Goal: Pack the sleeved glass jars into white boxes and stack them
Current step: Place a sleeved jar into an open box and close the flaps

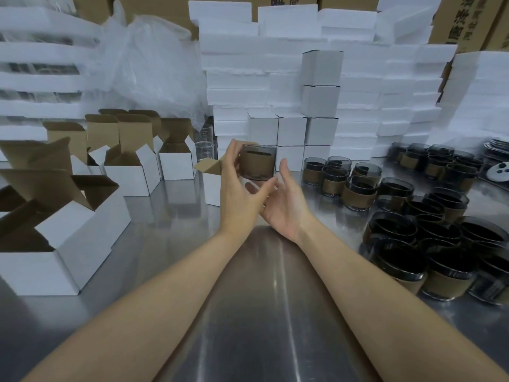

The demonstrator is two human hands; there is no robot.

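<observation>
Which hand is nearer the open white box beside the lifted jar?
Left. The left hand, holding the sleeved jar, overlaps the right edge of the open white box in this view; the right hand, open, sits on the jar's other side, away from the box.

Steel table (pixel 248 299), foam slabs (pixel 234 59), perhaps cartons (pixel 468 20)

Both bare forearms reach up from the lower corners and meet at mid-frame. The left grip (pixel 239 186) curls its fingers and thumb round a sleeved jar (pixel 257 162). The right grip (pixel 286 199) lies palm-up just right of it, fingers loosely spread, perhaps touching.
</observation>
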